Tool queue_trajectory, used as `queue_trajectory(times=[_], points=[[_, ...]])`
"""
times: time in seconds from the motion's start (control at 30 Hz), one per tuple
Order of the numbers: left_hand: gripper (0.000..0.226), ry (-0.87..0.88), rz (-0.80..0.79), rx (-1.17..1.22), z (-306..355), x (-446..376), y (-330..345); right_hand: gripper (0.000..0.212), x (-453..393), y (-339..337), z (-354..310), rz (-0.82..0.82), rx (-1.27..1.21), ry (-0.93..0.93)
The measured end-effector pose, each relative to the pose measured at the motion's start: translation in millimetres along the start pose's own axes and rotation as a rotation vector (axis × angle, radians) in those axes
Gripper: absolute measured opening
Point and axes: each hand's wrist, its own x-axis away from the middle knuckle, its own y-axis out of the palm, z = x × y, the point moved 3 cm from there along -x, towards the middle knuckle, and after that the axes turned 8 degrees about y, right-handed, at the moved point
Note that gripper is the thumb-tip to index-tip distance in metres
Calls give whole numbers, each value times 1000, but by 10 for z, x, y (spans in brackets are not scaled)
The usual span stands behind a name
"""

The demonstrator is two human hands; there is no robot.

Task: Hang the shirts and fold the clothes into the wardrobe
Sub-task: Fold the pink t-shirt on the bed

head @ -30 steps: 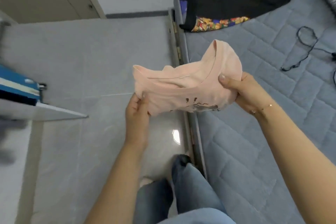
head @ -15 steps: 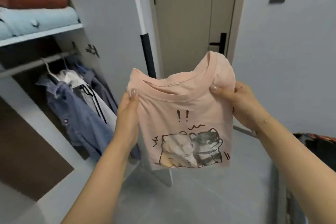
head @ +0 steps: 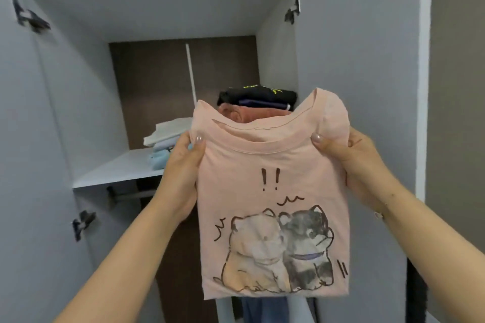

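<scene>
A folded pink T-shirt (head: 273, 191) with two cartoon animals printed on it hangs in front of the open wardrobe. My left hand (head: 181, 173) grips its left edge near the collar, thumb on the front. My right hand (head: 351, 162) grips its right shoulder the same way. Behind the shirt, the white wardrobe shelf (head: 115, 170) carries a stack of folded clothes: black and dark blue pieces (head: 259, 96) on top of a rust-coloured one (head: 246, 114). A smaller pile of white and light blue folded pieces (head: 168, 136) lies to the left on that shelf.
The wardrobe doors stand open on both sides, with hinges (head: 29, 17) on the left door and the right one (head: 294, 12). A hanging rail (head: 133, 194) runs under the shelf. Blue garments (head: 262, 309) hang below the shirt. A room door (head: 459, 113) is at the right.
I turned from the bed to the wardrobe and raised my view to the upper shelf. The pink shirt, held in both hands throughout, now hangs flat in front of the shelf.
</scene>
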Motion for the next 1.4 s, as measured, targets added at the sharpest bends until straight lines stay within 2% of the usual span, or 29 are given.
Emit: queue_trajectory(times=[0.17, 0.33, 0.53, 0.7, 0.87, 0.93, 1.0, 1.07, 1.13, 1.23, 1.3, 1.4], points=[[22, 79, 113, -115, 179, -640, -528, 25, -886, 631, 111, -89, -64, -11], [22, 103, 169, -158, 263, -1332, -1027, 20, -1738, 1211, 141, -124, -14, -29], [24, 107, 180, -68, 399, -2534, -1553, 17, -2916, 1852, 4, -124, 34, -100], [21, -45, 274, -59, 207, -3733, -1895, 30, -4113, 2312, 34, -60, 183, -38], [34, -297, 347, -148, -774, -4395, -2371, 51, -5001, 2618, 956, 36, 424, 225], [34, -390, 350, -191, -1220, -4421, -2542, 56, -5167, 2648, 1385, 26, 600, 307], [34, -483, 348, -186, -1614, -4360, -2685, 51, -5200, 2631, 1720, 12, 754, 399], [33, -578, 331, -153, -1884, -4227, -2765, 34, -5098, 2619, 1936, -84, 855, 552], [31, -603, 280, -135, -1990, -4119, -2808, 32, -4989, 2593, 2015, -224, 916, 671], [24, -574, 166, -141, -1968, -3978, -2832, 41, -4846, 2498, 1934, -302, 718, 755], [20, -564, 116, -105, -1915, -3902, -2798, 38, -4738, 2430, 1882, -362, 662, 788], [23, -461, 164, -127, -1870, -3947, -2738, 26, -4703, 2409, 1812, -313, 666, 760]])
